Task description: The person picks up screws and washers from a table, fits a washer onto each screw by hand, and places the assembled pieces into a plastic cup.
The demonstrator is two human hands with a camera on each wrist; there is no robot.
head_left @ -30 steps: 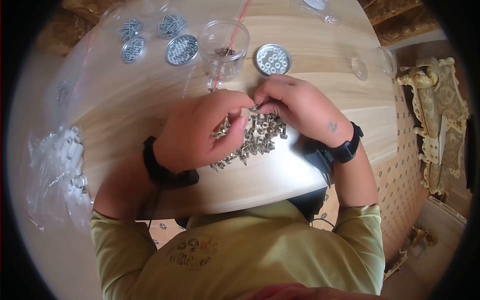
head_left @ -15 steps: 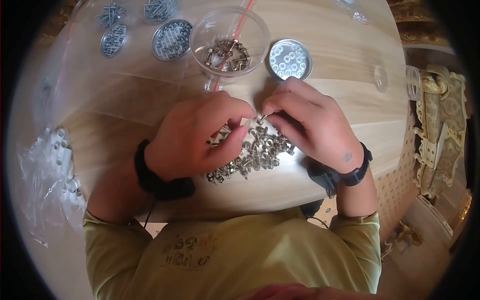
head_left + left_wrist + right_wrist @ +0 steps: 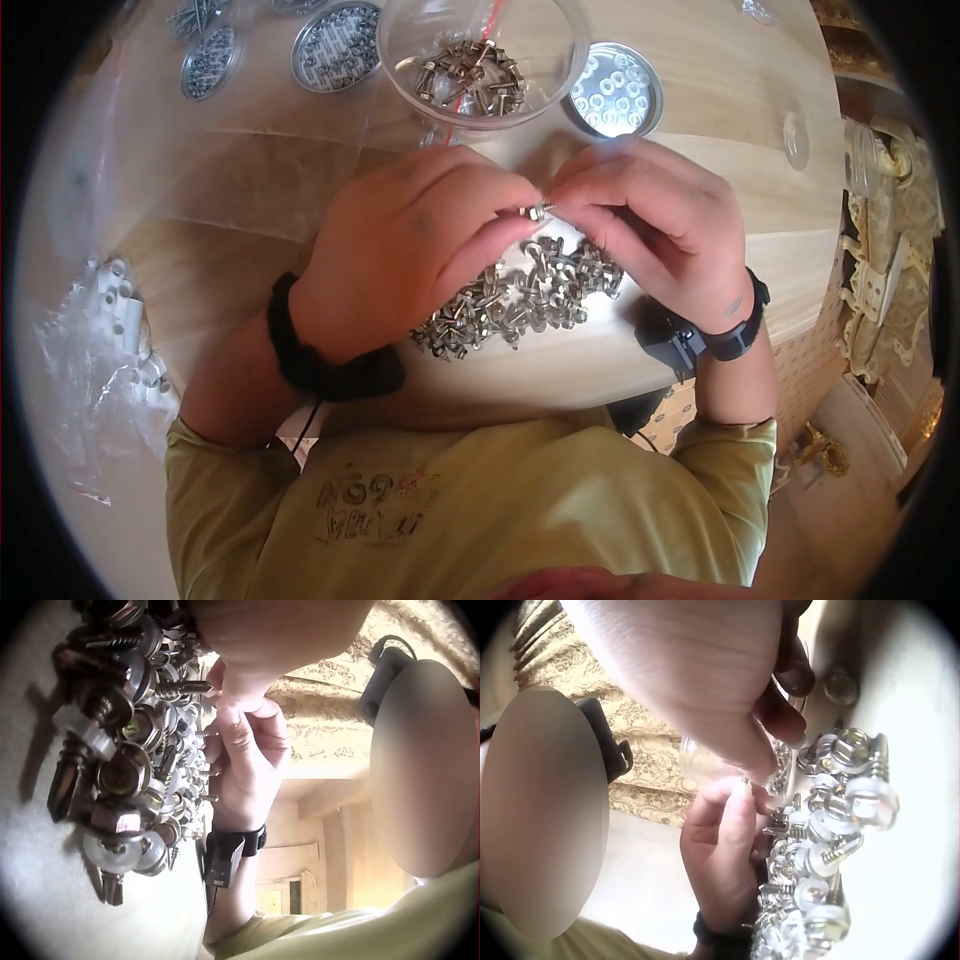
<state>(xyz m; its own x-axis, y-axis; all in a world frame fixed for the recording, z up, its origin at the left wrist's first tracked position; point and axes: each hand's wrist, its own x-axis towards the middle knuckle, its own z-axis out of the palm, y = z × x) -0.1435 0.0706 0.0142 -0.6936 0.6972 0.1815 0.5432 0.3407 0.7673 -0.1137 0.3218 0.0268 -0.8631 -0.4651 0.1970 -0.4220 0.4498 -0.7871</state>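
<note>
Between both hands, above a pile, is one small hex-head screw (image 3: 537, 212), its thread pointing right. My left hand (image 3: 395, 245) pinches its head end between thumb and forefinger. The fingertips of my right hand (image 3: 670, 225) pinch at the thread end, with the thumb below. In the right wrist view, a metal tip shows at the left thumb (image 3: 739, 814). Below the hands lies the pile of screws (image 3: 550, 295), many with whitish washers, large in the left wrist view. The fingers partly cover the held screw.
Beyond the hands stands a clear plastic tub (image 3: 480, 122) with more screws inside. Right of it is a round tin lid (image 3: 652, 112) of white washers. Dishes of small metal parts (image 3: 338, 50) stand back left. A plastic bag (image 3: 85, 360) of white tubes lies at left.
The screw that the right fingers held apart from the left hand is now between both hands' fingertips. Both hands have come together. The view has shifted, showing more inside the tub.
</note>
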